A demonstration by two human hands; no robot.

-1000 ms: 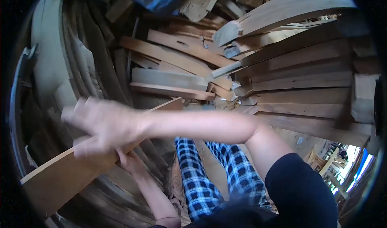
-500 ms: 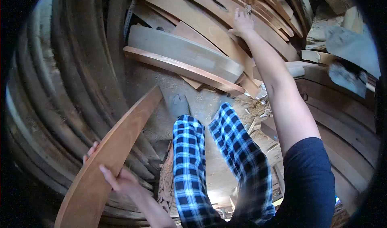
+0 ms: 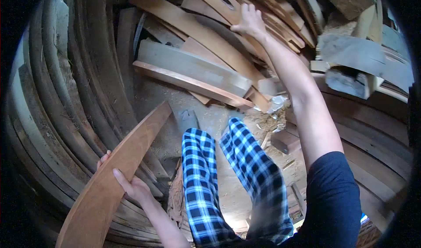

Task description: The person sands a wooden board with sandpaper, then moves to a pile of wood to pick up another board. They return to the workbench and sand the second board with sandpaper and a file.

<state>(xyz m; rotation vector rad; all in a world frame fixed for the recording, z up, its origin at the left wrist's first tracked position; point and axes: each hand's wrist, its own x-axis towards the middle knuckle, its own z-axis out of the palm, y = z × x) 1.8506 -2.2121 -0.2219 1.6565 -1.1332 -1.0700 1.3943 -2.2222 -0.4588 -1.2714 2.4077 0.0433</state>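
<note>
Curved planks (image 3: 66,94) are stacked in a tall pile on the left, and a looser heap (image 3: 197,72) is seen ahead across the sawdust floor (image 3: 175,99). One curved board (image 3: 118,169) is already lifted clear and held at its edge by the left hand (image 3: 131,187), fingers wrapped round it. A slotted plank (image 3: 219,2) is only touched by the right hand (image 3: 247,22), fingers spread, nothing gripped. The board's lower end is cut off by the frame.

Curved plank (image 3: 118,169) lies left (near); stacked boards (image 3: 193,72) ahead, beyond legs (image 3: 228,169).
</note>
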